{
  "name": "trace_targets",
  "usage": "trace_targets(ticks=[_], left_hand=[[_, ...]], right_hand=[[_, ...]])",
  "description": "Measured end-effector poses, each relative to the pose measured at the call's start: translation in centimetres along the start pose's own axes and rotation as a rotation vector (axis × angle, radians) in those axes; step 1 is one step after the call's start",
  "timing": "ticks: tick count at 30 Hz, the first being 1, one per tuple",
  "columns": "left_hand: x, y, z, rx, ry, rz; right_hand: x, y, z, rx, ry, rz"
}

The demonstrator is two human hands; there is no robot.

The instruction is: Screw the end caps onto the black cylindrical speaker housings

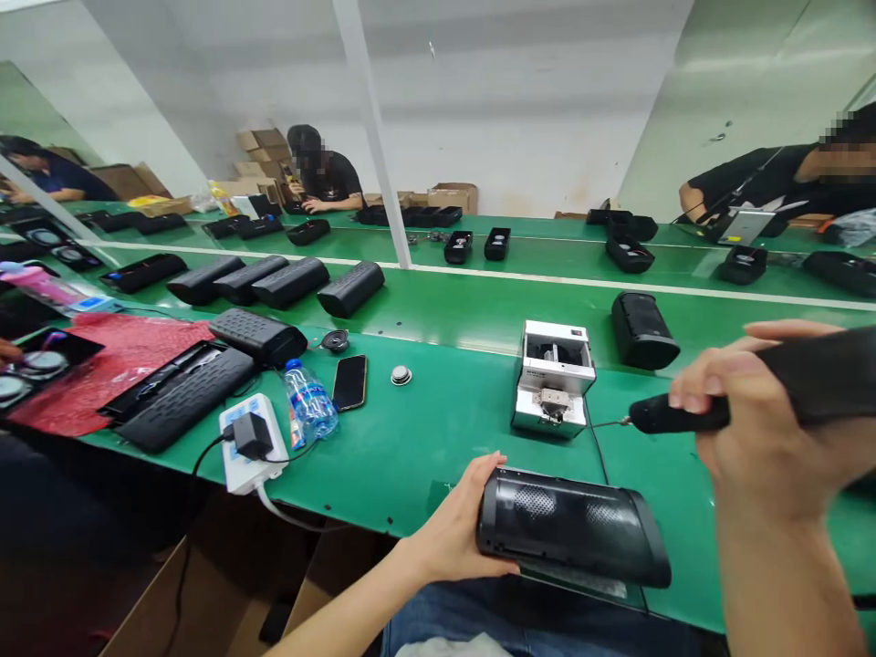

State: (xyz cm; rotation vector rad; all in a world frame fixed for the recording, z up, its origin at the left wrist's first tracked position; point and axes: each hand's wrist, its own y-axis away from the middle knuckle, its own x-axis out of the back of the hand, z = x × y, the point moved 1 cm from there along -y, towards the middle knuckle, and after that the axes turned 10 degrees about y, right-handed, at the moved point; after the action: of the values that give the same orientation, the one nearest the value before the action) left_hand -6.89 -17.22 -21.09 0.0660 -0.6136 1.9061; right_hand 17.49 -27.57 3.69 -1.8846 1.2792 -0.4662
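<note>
Speaker [568,529] in left hand [472,538], at the near edge of the desk [438,411]: held by its left end, with hand spread around it, long side roughly along that edge. Could not tell resting from hovering there. Gripped dark powered driver [684,413] in closed right hand [759,401], raised over the desk's right side, with thin bit [609,423] pointing left toward white machine [547,372]. Could not judge, for depth, contact between bit and machine. Had green desktop between machine and speaker, with dark cable [599,453] beside the machine. Saw 1 other black speaker [643,330] right of the machine, near the far edge. Had a wide stretch of desktop between machine and phone [350,381], with 1 silver disc [401,375] in it, nearer the phone. Saw water bottle [311,401] just left of the phone. Farther left, saw white power strip [255,444] at the near edge, with white cord [287,520] running over. Toward the left end, saw 1 long opened casing [184,401] slanting beside red wrap [75,401]. Past the far edge, saw 4 dark casings [291,281] in a row.
</note>
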Motion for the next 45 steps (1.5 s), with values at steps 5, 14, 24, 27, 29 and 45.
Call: trace_targets(ticks=[5,14,24,27,29,45], left_hand=[[-0.5,0.5,-0.9,0.152,0.131,-0.016],[0.2,-0.2,-0.4,0.206,0.214,-0.067],[-0.5,0.2,-0.6,0.230,0.171,-0.008],[-0.9,0.4,-1.3,0.179,0.126,0.094],[-1.0,0.1,-2.3,0.145,0.118,0.117],[0.2,-0.3,-0.9,0.277,0.261,-0.024]], right_hand=[[-3.1,0.1,1.3,0.026,0.006,-0.104],[-6.2,0.1,2.4,-0.005,0.151,-0.128],[-7.1,-1.1,3.2,-0.152,0.226,-0.002],[-7.1,-1.3,3.5,-0.234,0.175,-0.055],[-7.3,-1.4,4.4,-0.244,0.169,-0.127],[-7.0,-1.5,3.4,-0.076,-0.124,-0.734]])
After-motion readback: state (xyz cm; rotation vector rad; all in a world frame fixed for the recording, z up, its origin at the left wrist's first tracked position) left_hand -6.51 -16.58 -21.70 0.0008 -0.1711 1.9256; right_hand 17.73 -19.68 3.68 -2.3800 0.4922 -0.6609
